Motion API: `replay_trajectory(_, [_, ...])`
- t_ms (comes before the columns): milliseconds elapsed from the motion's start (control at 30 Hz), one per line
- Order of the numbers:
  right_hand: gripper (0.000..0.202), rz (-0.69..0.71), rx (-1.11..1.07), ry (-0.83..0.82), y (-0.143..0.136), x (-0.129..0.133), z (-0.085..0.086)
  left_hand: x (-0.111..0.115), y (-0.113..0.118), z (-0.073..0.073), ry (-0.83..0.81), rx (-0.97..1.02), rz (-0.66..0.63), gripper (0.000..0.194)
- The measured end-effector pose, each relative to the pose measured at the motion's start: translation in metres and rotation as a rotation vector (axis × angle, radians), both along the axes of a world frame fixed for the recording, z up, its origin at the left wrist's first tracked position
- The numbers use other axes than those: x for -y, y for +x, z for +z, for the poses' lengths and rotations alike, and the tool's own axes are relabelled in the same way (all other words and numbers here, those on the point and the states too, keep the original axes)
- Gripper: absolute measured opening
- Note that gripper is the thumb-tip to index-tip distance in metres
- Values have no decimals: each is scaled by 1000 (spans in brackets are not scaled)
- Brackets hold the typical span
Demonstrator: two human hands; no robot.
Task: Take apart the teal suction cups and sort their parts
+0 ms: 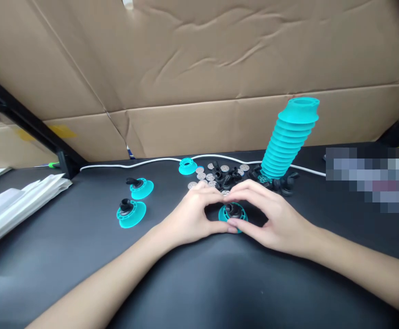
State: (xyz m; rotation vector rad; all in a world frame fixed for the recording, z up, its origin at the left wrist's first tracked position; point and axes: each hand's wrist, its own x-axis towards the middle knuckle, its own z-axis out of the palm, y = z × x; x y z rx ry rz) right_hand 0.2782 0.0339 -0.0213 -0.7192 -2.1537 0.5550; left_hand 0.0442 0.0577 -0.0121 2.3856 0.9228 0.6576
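Note:
A teal flared plastic cup (223, 215) sits on the table with a black fitting (233, 209) in its centre. My left hand (191, 214) curves around its left side, thumb at the near rim and fingers by the far edge. From the right, my right hand (277, 215) closes on the same cup, its thumb over the near rim beside the left thumb. The fingers partly hide the far rim. Just beyond my hands lie several black fittings (226, 182) and silver perforated discs (201, 176).
A tall, leaning stack of teal cups (286, 139) stands at the back right. One bare teal cup (187, 168) is behind my left hand; two with black fittings (133, 217) lie left. White cable (151, 160), papers (24, 201) and cardboard (199, 123) border the black table (199, 292).

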Motion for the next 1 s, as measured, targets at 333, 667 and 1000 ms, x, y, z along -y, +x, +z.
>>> replay_trajectory(333, [35, 69, 45, -26, 8, -3, 3, -2, -2, -2, 2, 4, 12, 42])
replay_trajectory(667, [34, 60, 30, -19, 7, -3, 2, -1, -2, 0, 6, 5, 10, 41])
replay_trajectory(1000, [39, 46, 24, -8, 4, -2, 3, -2, -1, 0, 27, -15, 16, 40])
